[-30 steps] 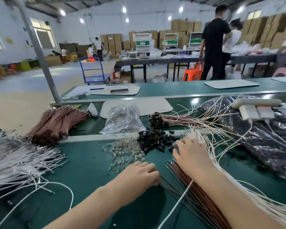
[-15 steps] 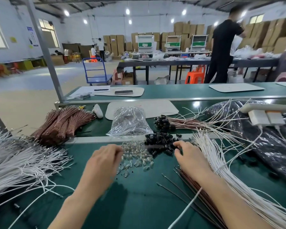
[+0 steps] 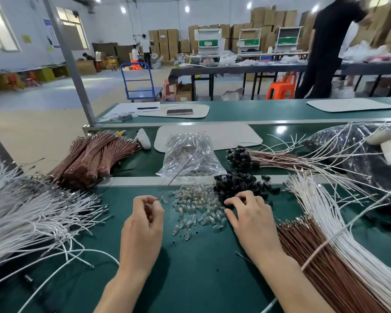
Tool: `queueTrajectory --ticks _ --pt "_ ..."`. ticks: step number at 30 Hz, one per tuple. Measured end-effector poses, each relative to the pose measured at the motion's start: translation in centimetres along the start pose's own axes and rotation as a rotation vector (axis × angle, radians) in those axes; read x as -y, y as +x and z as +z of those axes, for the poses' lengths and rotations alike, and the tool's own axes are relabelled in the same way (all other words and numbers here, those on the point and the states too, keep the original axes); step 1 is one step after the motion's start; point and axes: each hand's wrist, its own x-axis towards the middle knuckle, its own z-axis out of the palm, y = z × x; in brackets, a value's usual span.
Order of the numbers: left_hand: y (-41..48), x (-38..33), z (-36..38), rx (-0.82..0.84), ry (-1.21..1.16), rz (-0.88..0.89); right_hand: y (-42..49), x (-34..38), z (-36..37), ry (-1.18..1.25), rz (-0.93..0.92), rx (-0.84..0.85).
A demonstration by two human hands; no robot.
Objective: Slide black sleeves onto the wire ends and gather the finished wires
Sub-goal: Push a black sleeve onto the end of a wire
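My left hand (image 3: 143, 224) pinches one thin brown wire (image 3: 174, 177) that points up and away toward the clear bag. My right hand (image 3: 250, 216) rests at the near edge of a pile of small black sleeves (image 3: 239, 185), fingertips touching them; whether it grips one I cannot tell. Between the hands lies a heap of clear bulb-like parts (image 3: 195, 205). Brown wires (image 3: 321, 254) and white wires (image 3: 321, 206) fan out to the right. Wires with black sleeves fitted (image 3: 242, 158) lie behind the sleeve pile.
Bundled brown wires (image 3: 93, 158) and a mass of white wires (image 3: 29, 213) fill the left of the green bench (image 3: 190, 274). A clear plastic bag (image 3: 190, 154) stands centre back, a dark bag (image 3: 366, 159) right. A person in black stands at a far table.
My left hand moved forward from the brown wire pile and now holds a single wire lifted upward. My right hand stayed at the black sleeves. The view shifted slightly.
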Motion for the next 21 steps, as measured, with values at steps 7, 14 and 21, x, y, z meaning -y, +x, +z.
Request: queueTrajectory --ticks 7,14,21 --pt "-0.1 -0.2 0.0 0.024 0.093 0.084 0.2 -0.2 -0.1 0.068 -0.008 0.004" --pt "-0.4 -1.1 -0.3 0.077 0.142 0.187 0.0 -0.7 -0.2 0.099 0.019 0.03" --pt "-0.3 -1.0 -0.4 0.119 0.16 0.32 -0.1 -1.0 -1.2 0.58 0.107 -0.096"
